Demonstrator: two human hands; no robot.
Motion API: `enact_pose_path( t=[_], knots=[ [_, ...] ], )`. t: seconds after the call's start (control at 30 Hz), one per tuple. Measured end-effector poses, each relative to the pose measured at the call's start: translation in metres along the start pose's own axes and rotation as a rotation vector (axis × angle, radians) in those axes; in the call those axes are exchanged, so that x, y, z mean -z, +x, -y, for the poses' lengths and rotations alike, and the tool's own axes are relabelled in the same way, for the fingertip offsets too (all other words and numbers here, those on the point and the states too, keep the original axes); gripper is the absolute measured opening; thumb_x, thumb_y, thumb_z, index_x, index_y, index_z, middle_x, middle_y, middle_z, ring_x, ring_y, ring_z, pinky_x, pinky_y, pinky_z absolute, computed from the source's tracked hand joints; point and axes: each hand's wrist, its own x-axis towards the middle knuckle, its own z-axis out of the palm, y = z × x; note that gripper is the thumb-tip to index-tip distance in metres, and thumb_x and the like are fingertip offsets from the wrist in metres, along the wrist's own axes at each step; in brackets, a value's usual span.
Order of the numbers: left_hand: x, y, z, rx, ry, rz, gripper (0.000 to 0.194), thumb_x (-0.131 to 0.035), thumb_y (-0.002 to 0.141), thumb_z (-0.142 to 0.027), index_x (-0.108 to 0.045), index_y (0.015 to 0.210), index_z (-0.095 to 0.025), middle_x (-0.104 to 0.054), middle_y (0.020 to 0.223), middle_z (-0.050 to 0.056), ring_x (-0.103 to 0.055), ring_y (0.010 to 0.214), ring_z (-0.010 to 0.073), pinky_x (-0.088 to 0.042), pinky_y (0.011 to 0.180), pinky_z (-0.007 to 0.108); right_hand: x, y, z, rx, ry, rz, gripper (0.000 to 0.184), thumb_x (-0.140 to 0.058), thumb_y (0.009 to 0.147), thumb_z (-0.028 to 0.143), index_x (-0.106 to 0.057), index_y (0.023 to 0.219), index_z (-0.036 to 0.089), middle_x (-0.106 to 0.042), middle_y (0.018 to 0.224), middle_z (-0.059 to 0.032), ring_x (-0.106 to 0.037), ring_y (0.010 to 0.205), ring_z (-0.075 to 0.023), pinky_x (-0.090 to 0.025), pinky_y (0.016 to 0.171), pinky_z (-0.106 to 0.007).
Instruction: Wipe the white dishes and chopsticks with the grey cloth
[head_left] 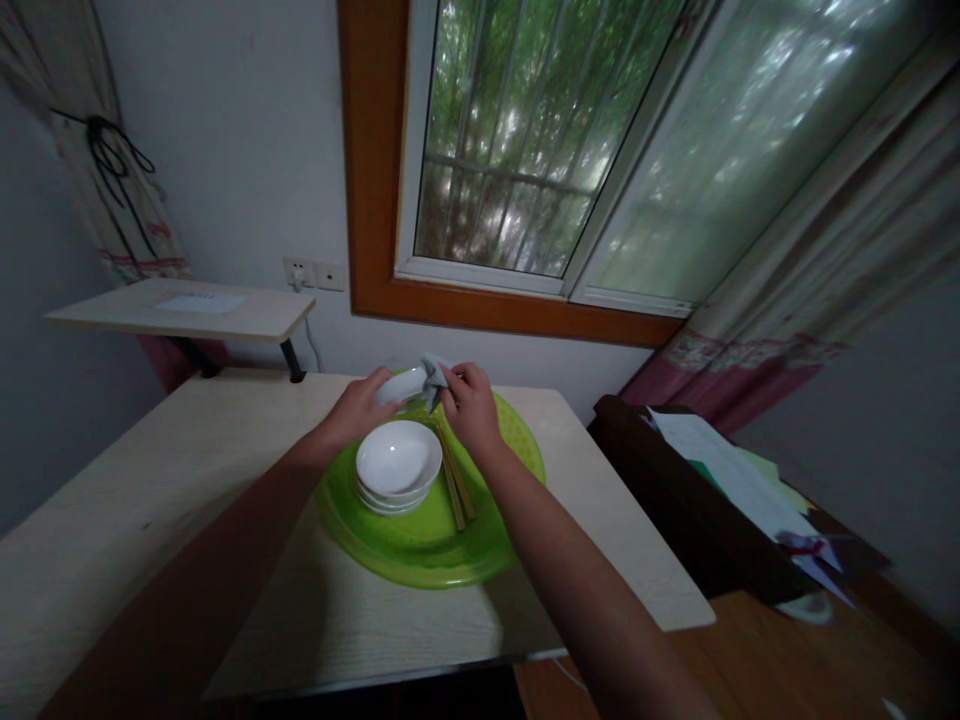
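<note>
A round green tray (420,545) lies on a pale wooden table (150,500). On it stands a small stack of white bowls (398,465), with a bundle of wooden chopsticks (455,480) lying to their right. Over the tray's far edge my left hand (360,405) is closed around a small white dish (403,384). My right hand (469,400) pinches a grey cloth (433,377) against that dish. Both hands meet just beyond the bowls.
A small raised shelf (187,310) with a sheet of paper stands at the table's far left. To the right is a dark piece of furniture (675,500) carrying papers (735,470). A window (540,150) and curtains (810,290) fill the wall behind.
</note>
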Motion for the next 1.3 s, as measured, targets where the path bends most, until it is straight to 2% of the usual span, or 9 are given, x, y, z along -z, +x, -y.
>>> enact_pose_path(
  t=[0.1, 0.17, 0.27, 0.4, 0.53, 0.63, 0.93, 1.07, 1.3],
  knots=[
    [0.001, -0.001, -0.001, -0.001, -0.004, 0.002, 0.030, -0.065, 0.079, -0.039, -0.059, 0.099, -0.018, -0.067, 0.084, 0.002, -0.062, 0.073, 0.0176, -0.043, 0.063, 0.025, -0.002, 0.000, -0.014, -0.087, 0.026, -0.044, 0.032, -0.052, 0.089, 0.015, -0.073, 0.113, 0.021, -0.057, 0.098, -0.0076, -0.054, 0.097, -0.0234, -0.048, 0.090, -0.037],
    [0.002, -0.001, -0.002, 0.015, -0.008, -0.009, 0.030, -0.066, 0.078, -0.039, -0.058, 0.098, -0.018, -0.066, 0.083, 0.002, -0.061, 0.073, 0.0174, -0.043, 0.062, 0.025, -0.006, -0.001, -0.022, -0.137, 0.078, -0.053, 0.027, -0.052, 0.089, 0.016, -0.073, 0.107, 0.020, -0.057, 0.101, -0.0080, -0.055, 0.098, -0.0229, -0.049, 0.093, -0.038],
    [0.003, 0.000, -0.004, 0.050, -0.028, -0.033, 0.029, -0.067, 0.078, -0.039, -0.056, 0.096, -0.019, -0.065, 0.082, 0.001, -0.059, 0.071, 0.0164, -0.041, 0.061, 0.024, -0.012, -0.005, -0.030, -0.194, 0.176, -0.034, 0.030, -0.056, 0.088, 0.022, -0.067, 0.116, 0.019, -0.056, 0.116, -0.0109, -0.056, 0.107, -0.0236, -0.048, 0.100, -0.040],
    [0.004, 0.001, -0.005, 0.078, -0.057, -0.075, 0.031, -0.069, 0.076, -0.039, -0.054, 0.094, -0.019, -0.062, 0.080, 0.000, -0.057, 0.069, 0.0154, -0.040, 0.060, 0.024, -0.020, -0.008, -0.034, -0.193, 0.306, 0.023, 0.050, -0.063, 0.085, 0.026, -0.054, 0.133, 0.017, -0.056, 0.128, -0.0132, -0.053, 0.119, -0.0248, -0.044, 0.105, -0.043],
    [0.004, 0.001, -0.004, 0.097, -0.129, -0.077, 0.035, -0.071, 0.075, -0.042, -0.051, 0.094, -0.020, -0.060, 0.084, 0.000, -0.057, 0.074, 0.0159, -0.042, 0.063, 0.025, -0.027, -0.008, -0.038, -0.210, 0.449, 0.025, 0.061, -0.071, 0.079, 0.025, -0.049, 0.135, 0.016, -0.058, 0.131, -0.0134, -0.054, 0.122, -0.0260, -0.044, 0.106, -0.043],
    [0.002, 0.001, -0.001, 0.100, -0.182, -0.060, 0.038, -0.071, 0.074, -0.043, -0.050, 0.096, -0.020, -0.059, 0.086, 0.000, -0.058, 0.078, 0.0166, -0.044, 0.066, 0.025, -0.032, -0.008, -0.044, -0.247, 0.515, 0.020, 0.062, -0.071, 0.076, 0.021, -0.048, 0.133, 0.016, -0.059, 0.131, -0.0127, -0.054, 0.122, -0.0266, -0.043, 0.106, -0.044],
    [-0.007, 0.009, 0.016, 0.059, -0.207, -0.115, 0.045, -0.072, 0.075, -0.039, -0.050, 0.109, -0.020, -0.063, 0.100, 0.005, -0.062, 0.091, 0.0209, -0.049, 0.076, 0.031, -0.028, -0.011, -0.043, -0.241, 0.366, -0.025, 0.055, -0.058, 0.080, 0.016, -0.048, 0.133, 0.016, -0.055, 0.124, -0.0127, -0.051, 0.118, -0.0279, -0.042, 0.107, -0.047],
    [-0.009, 0.009, 0.018, 0.032, -0.178, -0.102, 0.048, -0.071, 0.075, -0.038, -0.051, 0.115, -0.020, -0.065, 0.108, 0.007, -0.063, 0.097, 0.0221, -0.050, 0.083, 0.033, -0.022, -0.010, -0.039, -0.204, 0.286, 0.000, 0.060, -0.052, 0.080, 0.011, -0.044, 0.139, 0.016, -0.052, 0.122, -0.0127, -0.049, 0.117, -0.0267, -0.041, 0.108, -0.046],
    [-0.007, 0.007, 0.010, 0.024, -0.133, -0.032, 0.048, -0.071, 0.075, -0.038, -0.055, 0.115, -0.019, -0.066, 0.106, 0.008, -0.064, 0.094, 0.0230, -0.051, 0.079, 0.033, -0.020, -0.009, -0.039, -0.159, 0.211, 0.056, 0.072, -0.049, 0.078, 0.007, -0.039, 0.147, 0.020, -0.048, 0.124, -0.0123, -0.047, 0.119, -0.0273, -0.040, 0.110, -0.046]
  ],
)
